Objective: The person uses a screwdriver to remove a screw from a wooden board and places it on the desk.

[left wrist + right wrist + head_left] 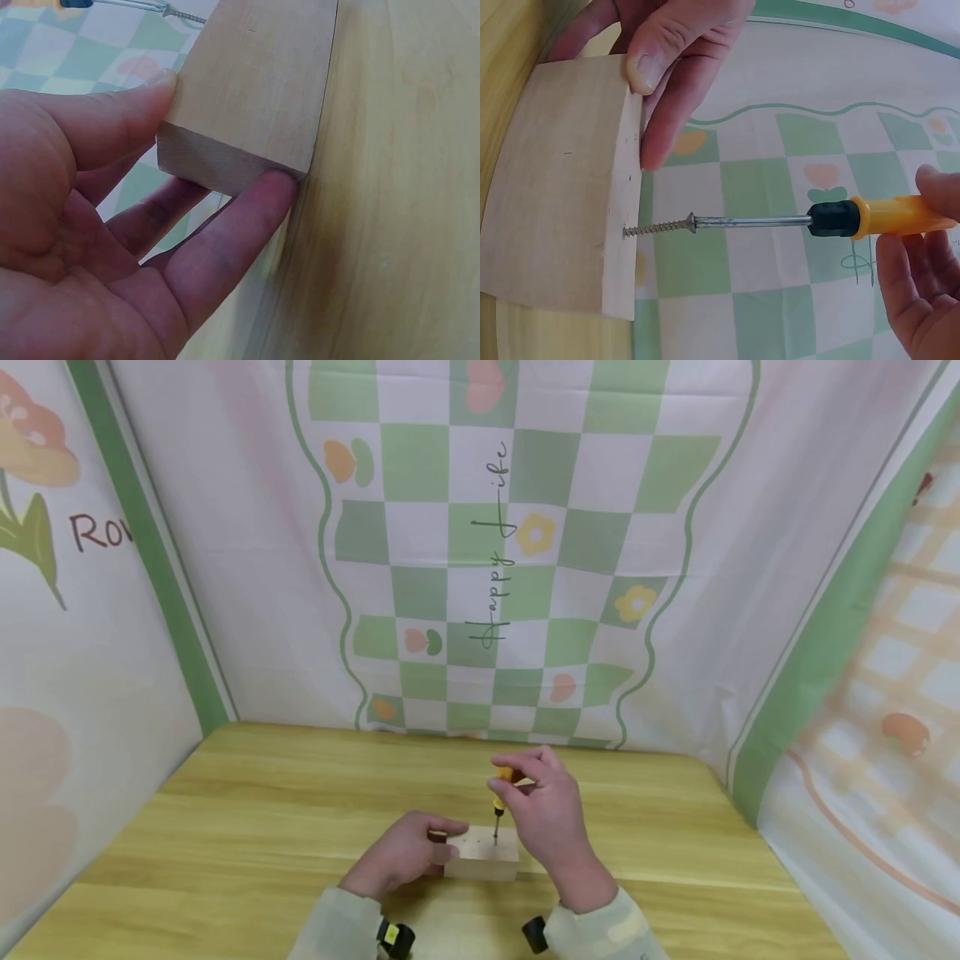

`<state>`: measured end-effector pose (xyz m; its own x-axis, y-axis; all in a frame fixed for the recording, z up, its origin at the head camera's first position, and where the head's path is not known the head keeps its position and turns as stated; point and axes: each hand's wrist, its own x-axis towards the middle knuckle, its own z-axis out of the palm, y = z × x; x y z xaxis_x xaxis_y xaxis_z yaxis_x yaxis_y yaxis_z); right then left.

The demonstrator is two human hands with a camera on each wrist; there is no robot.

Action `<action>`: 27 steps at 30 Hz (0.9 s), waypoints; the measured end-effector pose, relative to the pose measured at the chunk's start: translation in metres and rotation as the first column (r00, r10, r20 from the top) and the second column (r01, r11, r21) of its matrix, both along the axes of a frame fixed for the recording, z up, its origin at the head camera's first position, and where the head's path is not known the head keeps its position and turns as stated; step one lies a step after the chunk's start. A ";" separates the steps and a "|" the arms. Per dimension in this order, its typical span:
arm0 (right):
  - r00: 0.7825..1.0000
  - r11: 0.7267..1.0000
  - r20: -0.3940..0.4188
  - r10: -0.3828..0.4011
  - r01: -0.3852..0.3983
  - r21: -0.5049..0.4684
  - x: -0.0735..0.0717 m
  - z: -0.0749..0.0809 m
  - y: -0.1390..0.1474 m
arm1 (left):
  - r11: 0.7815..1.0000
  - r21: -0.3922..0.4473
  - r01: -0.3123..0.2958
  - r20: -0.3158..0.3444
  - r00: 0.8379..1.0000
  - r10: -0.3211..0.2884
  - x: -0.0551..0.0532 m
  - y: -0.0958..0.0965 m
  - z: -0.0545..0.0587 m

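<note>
On the yellow wood-grain table (675, 860), a pale rectangular wooden block (480, 869) sits held in the grip of the left hand (405, 852). The right hand (553, 822) pinches a yellow-and-black-handled screwdriver (832, 219), its tip against a threaded metal screw (664, 226) standing in the block's upper face.

Grips the left end of a pale wooden block (483, 865) with the left hand (405, 853), well in from the far edge of the counter (285, 793) and between its left and right edges. Pinches a screwdriver (498, 807) by its yellow handle in the right hand (553, 814), pointing the shaft nearly straight down at the block's upper face, toward its right end, near small dark marks. Wears pale sleeves (337, 927). Faces a green-and-white checked cloth (472, 539) past the counter's far edge, lettered "Happy Life" sideways.
</note>
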<state>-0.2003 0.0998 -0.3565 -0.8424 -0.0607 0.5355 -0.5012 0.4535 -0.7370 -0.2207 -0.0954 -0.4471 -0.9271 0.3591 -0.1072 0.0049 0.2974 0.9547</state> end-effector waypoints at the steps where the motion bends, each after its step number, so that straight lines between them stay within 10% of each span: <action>1: 1.000 1.000 -0.010 0.002 -0.002 0.002 0.000 0.000 0.000 | 1.000 0.007 -0.002 0.005 1.000 0.002 0.000 0.000 0.000; 14: 0.991 0.998 -0.126 0.052 -0.045 0.052 -0.001 -0.006 0.001 | 0.999 0.041 -0.011 0.021 1.000 0.010 0.001 -0.001 -0.002; 27: 0.998 0.999 -0.067 -0.009 0.007 -0.041 -0.001 -0.006 0.002 | 0.999 0.035 -0.007 0.024 1.000 0.006 0.001 -0.001 0.000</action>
<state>-0.2018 0.1015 -0.3630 -0.8048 -0.0312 0.5928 -0.5467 0.4282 -0.7196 -0.2198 -0.0961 -0.4470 -0.9269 0.3568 -0.1163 -0.0195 0.2636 0.9644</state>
